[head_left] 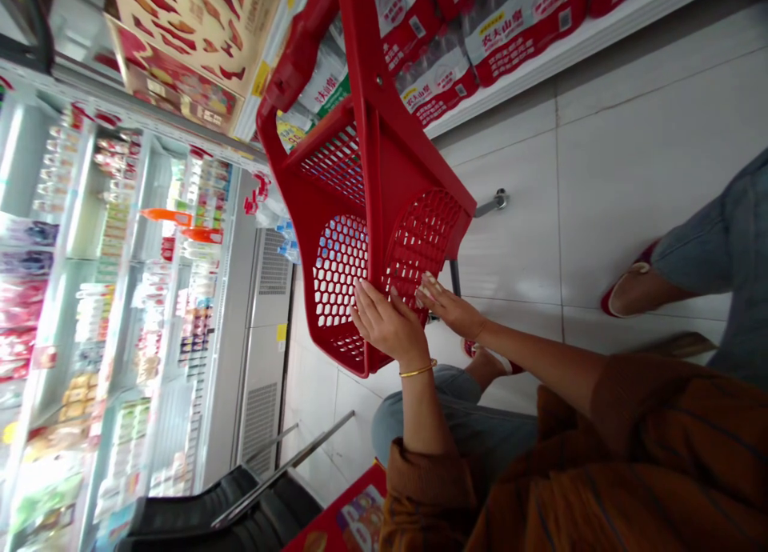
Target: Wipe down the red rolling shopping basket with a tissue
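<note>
- The red basket (pixel 384 216) is tipped on end in the aisle. Its open mouth faces the chilled shelves (pixel 120 280), and nothing shows through its mesh.
- The left hand (pixel 387 324), the one with a thin gold bangle, has its fingers curled over the basket's near end wall. It looks like a real hold on the rim.
- The right hand (pixel 450 306) is just beside it. Its fingers are loosely bent with the tips on the mesh, and it grasps nothing.
- The step in hand seems to be steadying or turning the basket, with the left hand doing most of the holding.
- Packs of bottled water (pixel 510 24) lie on a low shelf behind the basket, close to its far end.
- A stack of black baskets (pixel 228 504) sits near the person's knee, apart from the red one.
- A leg in jeans with a red shoe (pixel 630 290) stands on the tiled floor (pixel 630 152). I cannot tell whose it is.
- Moving the basket further probably calls for the right hand to close on the rim, and for care near the water packs.
</note>
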`<state>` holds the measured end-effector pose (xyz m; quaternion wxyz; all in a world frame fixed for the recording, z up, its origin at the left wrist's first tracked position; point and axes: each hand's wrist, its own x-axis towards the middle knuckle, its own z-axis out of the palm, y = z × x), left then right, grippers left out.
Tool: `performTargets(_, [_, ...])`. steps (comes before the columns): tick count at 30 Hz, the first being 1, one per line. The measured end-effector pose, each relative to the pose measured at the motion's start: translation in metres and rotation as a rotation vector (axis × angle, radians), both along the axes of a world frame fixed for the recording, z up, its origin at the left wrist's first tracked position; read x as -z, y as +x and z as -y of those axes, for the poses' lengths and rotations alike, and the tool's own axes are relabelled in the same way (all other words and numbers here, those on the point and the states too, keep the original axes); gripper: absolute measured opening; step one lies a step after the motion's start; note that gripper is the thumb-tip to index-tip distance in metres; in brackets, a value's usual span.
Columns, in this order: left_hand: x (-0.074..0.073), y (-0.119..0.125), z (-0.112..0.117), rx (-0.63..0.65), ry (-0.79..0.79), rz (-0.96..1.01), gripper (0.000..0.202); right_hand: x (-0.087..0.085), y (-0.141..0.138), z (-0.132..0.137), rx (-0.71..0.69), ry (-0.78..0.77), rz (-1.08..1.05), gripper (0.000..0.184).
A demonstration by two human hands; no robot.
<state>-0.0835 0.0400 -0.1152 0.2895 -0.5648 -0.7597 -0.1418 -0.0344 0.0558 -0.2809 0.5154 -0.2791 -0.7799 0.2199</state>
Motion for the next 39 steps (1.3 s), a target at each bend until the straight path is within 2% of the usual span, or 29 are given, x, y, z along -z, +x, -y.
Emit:
performTargets(6, [0.016, 0.005, -0.004, -0.101, -0.062, -0.005, 0.056, 0.035, 0.001, 0.011, -0.018, -0.085, 0.02, 0.068])
performTargets(10, [0.021, 0.003, -0.007, -0.143, -0.04, 0.001, 0.057, 0.044, 0.0, 0.01, -0.029, -0.118, 0.001, 0.066])
performTargets(14, [0.023, 0.001, -0.008, -0.144, -0.042, 0.001, 0.059, 0.03, -0.003, 0.004, -0.042, -0.124, -0.053, 0.064])
performTargets(21, [0.025, -0.001, -0.008, -0.156, -0.017, -0.016, 0.058, -0.024, -0.015, -0.016, -0.023, -0.047, -0.153, 0.06])
performTargets(24, [0.024, 0.0, -0.009, -0.145, 0.008, -0.045, 0.057, -0.035, -0.017, -0.02, -0.04, -0.075, -0.154, 0.061])
performTargets(30, [0.021, 0.003, -0.01, -0.127, 0.047, -0.043, 0.056, -0.018, -0.008, -0.012, -0.06, -0.131, -0.093, 0.057])
performTargets(39, [0.022, -0.001, -0.011, -0.129, 0.054, -0.044, 0.056, 0.01, -0.003, -0.009, -0.006, -0.113, -0.034, 0.061])
